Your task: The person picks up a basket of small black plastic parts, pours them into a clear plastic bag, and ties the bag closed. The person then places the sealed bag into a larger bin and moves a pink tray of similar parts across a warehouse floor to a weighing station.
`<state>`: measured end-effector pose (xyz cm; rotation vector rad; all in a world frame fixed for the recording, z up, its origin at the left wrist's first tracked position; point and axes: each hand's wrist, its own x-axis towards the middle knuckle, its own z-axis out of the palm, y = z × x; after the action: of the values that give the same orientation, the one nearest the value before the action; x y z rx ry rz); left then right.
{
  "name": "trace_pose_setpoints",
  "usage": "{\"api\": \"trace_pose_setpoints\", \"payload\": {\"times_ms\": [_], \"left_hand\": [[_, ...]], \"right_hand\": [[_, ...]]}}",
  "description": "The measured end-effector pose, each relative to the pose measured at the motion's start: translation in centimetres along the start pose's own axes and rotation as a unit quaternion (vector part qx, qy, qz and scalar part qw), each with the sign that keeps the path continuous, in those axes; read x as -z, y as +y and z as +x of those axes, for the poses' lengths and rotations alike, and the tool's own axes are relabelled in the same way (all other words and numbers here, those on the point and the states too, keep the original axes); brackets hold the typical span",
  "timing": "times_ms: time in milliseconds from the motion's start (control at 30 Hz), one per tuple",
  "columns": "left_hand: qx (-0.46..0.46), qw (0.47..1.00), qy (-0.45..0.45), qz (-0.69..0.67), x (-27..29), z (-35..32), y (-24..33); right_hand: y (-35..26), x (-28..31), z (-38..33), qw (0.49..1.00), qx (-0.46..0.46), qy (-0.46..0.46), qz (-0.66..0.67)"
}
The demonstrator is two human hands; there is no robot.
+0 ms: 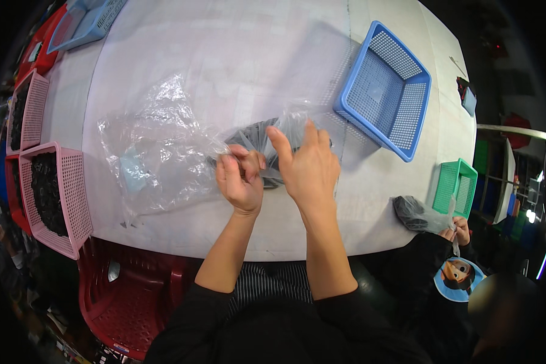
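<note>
A clear plastic bag with black pieces inside point(253, 134) lies on the pale table in front of me. My left hand point(242, 179) is closed in a pinch on the gathered plastic at the bag's near left side. Over the bag's right part is my right hand point(312, 164), its thumb and fingers stretched apart, touching or just above the film. My hands hide part of the bag. To the left, a large crumpled clear plastic bag point(170, 145) lies spread out, reaching close to my left hand, with a pale blue patch showing through it.
A blue basket point(412, 124) stands at the right. Pink baskets point(73, 200) of black pieces line the left edge, beside a red chair point(133, 297). A light-blue basket point(94, 27) is far left. At right, another person's hands point(461, 230) hold a bag near a green basket point(465, 191).
</note>
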<state>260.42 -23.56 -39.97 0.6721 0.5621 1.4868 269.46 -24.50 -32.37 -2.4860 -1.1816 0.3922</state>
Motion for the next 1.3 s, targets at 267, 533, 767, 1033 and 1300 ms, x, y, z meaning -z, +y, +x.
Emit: {"api": "trace_pose_setpoints", "payload": {"times_ms": [267, 533, 767, 1033, 1300], "left_hand": [[-0.004, 0.998, -0.062, -0.009, 0.7, -0.6, 0.2], [0.473, 0.841, -0.23, 0.127, -0.2, 5.0, 3.5], [0.412, 0.732, -0.479, 0.256, -1.6, 7.7, 4.1], [0.406, 0.742, -0.406, 0.347, -5.1, 6.2, 2.4], [0.522, 0.775, -0.316, 0.165, -4.7, 7.2, 2.3]], "right_hand": [[0.7, -2.1, 3.2, 0.995, 0.028, -0.063, 0.078], [1.7, 3.2, 2.2, 0.912, 0.281, -0.191, 0.229], [1.3, 6.5, 5.7, 0.905, 0.329, -0.233, 0.135], [5.2, 6.6, 8.1, 0.901, 0.329, -0.212, 0.185], [5.7, 7.0, 2.0, 0.92, 0.23, -0.143, 0.284]]}}
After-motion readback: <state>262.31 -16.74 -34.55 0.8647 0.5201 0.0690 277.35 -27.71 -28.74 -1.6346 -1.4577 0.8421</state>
